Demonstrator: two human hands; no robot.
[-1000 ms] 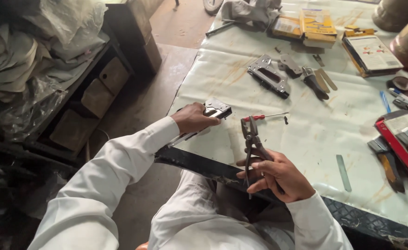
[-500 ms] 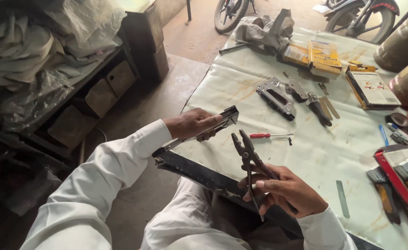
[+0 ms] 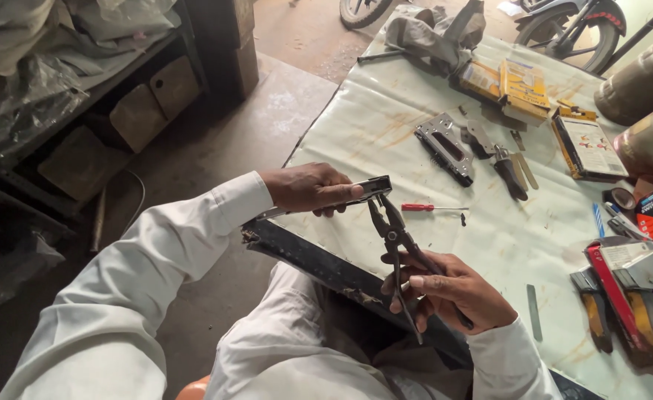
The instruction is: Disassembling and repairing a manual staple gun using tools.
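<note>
Metal stapler part (image 3: pixel 367 189), pinched in the left hand (image 3: pixel 308 189) above the table's near edge (image 3: pixel 319 263). Dark pliers (image 3: pixel 397 241), handles clasped in the right hand (image 3: pixel 452 292), tips meeting the part. Red-handled screwdriver (image 3: pixel 423 208) lies just beyond, on the white table cover (image 3: pixel 386 126).

Single view, head-mounted. Looks steeply down and forward from above the seated person's lap, close to both forearms. Left hand (image 3: pixel 308 189) and right hand (image 3: pixel 449 289) sit centre frame. Table (image 3: pixel 371 126) runs across the right and upper right; floor and shelving fill the left. No second view to overlap.
</note>
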